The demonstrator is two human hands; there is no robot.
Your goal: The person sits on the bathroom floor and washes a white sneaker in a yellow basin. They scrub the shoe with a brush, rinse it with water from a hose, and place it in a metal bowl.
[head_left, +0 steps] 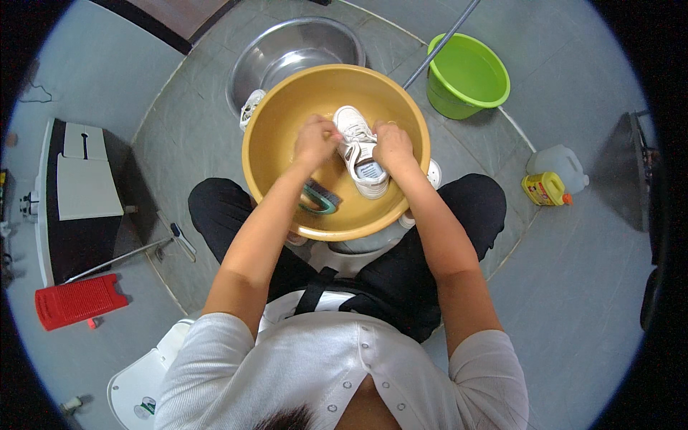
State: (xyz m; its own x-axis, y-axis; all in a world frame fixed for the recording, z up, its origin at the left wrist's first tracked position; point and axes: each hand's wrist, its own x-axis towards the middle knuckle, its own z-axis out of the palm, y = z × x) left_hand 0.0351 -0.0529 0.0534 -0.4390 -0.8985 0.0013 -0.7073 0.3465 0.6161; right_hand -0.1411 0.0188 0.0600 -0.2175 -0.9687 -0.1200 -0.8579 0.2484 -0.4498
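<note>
A white lace-up sneaker [361, 145] lies toe away from me inside a yellow plastic basin [336, 232]. My left hand [317, 141] is at the shoe's left side, thumb and fingertips pinched together near the laces; whether a lace is between them is too small to tell. On the right side of the shoe, my right hand [392, 144] has its curled fingers on the collar and lace edge. A scrubbing brush [321, 198] with a green back and dark bristles rests in the basin below my left hand.
Behind the basin stand a steel basin [301, 45] and another white shoe [251, 107]. A green bucket [467, 78] with liquid is at the upper right, beside a grey hose [443, 40]. Right are a yellow bottle [543, 189] and a translucent jug [559, 166]; left, a red washboard [80, 301].
</note>
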